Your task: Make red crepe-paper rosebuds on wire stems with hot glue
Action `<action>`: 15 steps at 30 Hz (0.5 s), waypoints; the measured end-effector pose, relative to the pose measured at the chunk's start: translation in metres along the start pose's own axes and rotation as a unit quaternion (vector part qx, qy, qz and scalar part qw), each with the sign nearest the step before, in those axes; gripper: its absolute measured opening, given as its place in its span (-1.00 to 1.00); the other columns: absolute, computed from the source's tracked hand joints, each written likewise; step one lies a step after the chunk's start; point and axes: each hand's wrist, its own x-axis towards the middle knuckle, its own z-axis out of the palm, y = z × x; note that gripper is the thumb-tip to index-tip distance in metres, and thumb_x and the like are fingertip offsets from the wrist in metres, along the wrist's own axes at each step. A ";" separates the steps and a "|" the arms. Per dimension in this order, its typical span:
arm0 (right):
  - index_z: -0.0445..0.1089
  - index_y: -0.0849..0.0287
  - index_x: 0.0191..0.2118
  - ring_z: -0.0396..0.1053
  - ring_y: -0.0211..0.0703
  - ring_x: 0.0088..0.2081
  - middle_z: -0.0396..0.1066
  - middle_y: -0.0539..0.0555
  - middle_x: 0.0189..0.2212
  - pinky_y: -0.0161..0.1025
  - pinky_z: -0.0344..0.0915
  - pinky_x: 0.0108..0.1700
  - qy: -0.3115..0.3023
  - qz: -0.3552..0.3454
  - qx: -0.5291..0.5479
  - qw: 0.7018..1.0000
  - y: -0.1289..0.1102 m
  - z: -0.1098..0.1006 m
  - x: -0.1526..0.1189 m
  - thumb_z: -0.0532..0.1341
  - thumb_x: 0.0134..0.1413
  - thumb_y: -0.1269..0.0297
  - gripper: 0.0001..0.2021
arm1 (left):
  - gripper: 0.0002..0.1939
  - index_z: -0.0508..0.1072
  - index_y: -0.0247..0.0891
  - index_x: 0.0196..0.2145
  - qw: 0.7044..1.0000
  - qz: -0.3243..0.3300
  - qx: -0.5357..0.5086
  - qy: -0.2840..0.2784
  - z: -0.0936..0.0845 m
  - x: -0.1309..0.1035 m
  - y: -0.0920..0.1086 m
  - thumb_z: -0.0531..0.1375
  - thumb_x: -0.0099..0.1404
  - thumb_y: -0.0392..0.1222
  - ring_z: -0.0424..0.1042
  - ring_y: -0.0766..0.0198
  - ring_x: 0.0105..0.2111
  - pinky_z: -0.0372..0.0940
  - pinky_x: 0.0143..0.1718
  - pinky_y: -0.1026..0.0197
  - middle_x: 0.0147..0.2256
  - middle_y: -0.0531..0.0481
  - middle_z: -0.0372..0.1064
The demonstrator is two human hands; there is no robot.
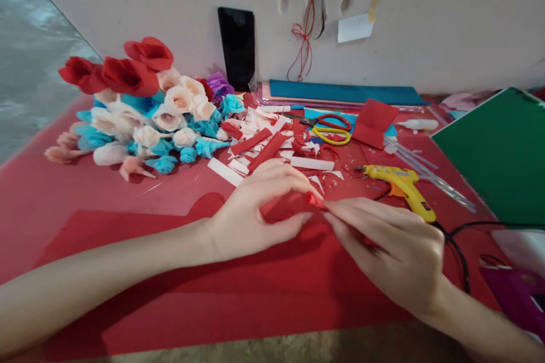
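Observation:
A small curled piece of red crepe paper (314,199) is between my two hands, above the red sheet. My right hand (392,244) pinches its lower end between thumb and fingertips. Curved around its other side is my left hand (264,210), fingertips touching the paper and thumb apart below it. Under both hands lies a large red paper sheet (170,272) on the red tabletop (25,198). Just beyond my fingers are loose red and white paper strips (268,150). The underside of the small curl is partly hidden by my fingers.
Paper flowers (145,119) pile up at left. Scissors (332,127) lie among scraps, with a folded red paper piece (374,123) beside them. A yellow glue gun (400,187) with a black cord lies at right, near a green board (498,153). A black phone (237,48) leans against the wall.

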 end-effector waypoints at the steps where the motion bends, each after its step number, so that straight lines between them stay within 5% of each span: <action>1: 0.35 0.19 -0.29 0.39 -0.37 -0.41 0.44 -0.03 -0.42 -0.47 0.28 -0.34 0.004 0.016 -0.006 1.000 0.001 0.000 0.001 0.18 -0.01 0.52 -0.86 | -0.92 0.40 -0.33 -0.34 0.999 -0.015 0.018 -0.032 0.001 0.000 -0.005 0.14 0.17 -0.32 0.31 0.31 -0.29 0.22 -0.17 0.21 -0.36 -0.05 0.38; 4: 0.38 0.22 -0.36 0.38 -0.38 -0.45 0.44 -0.03 -0.46 -0.46 0.24 -0.36 -0.004 0.074 -0.001 0.997 0.002 0.002 0.003 0.18 0.00 0.47 -0.93 | -0.65 0.38 -0.30 -0.54 0.971 -0.037 0.139 -0.193 0.006 -0.003 -0.025 -0.05 0.32 -0.19 0.29 0.32 -0.41 0.21 -0.29 0.22 -0.50 0.00 0.33; 7: 0.38 0.20 -0.38 0.29 -0.38 -0.54 0.41 -0.05 -0.53 -0.40 0.17 -0.44 -0.101 0.171 0.068 0.978 0.005 0.003 0.001 0.16 0.03 0.38 -0.94 | -0.76 0.40 -0.32 -0.38 0.959 -0.043 0.166 -0.224 0.012 -0.008 -0.041 -0.02 0.29 -0.22 0.31 0.27 -0.39 0.21 -0.32 0.22 -0.41 -0.04 0.36; 10: 0.31 0.19 -0.45 0.18 -0.38 -0.61 0.32 -0.07 -0.64 -0.36 0.06 -0.52 -0.247 0.268 0.156 0.918 0.011 0.008 0.001 0.11 0.07 0.27 -0.85 | -0.83 0.41 -0.27 -0.25 0.955 -0.023 0.170 -0.242 0.014 -0.010 -0.047 0.06 0.24 -0.26 0.31 0.24 -0.28 0.20 -0.24 0.21 -0.32 -0.04 0.35; 15: 0.12 0.18 -0.44 0.21 -0.39 -0.62 0.36 -0.08 -0.63 -0.41 0.08 -0.54 -0.364 0.313 0.261 0.837 0.029 0.028 -0.002 -0.07 0.19 0.20 -0.77 | -0.82 0.46 -0.18 -0.26 0.948 0.011 0.179 -0.265 0.011 -0.010 -0.048 0.09 0.21 -0.28 0.28 0.23 -0.24 0.16 -0.17 0.18 -0.31 -0.02 0.35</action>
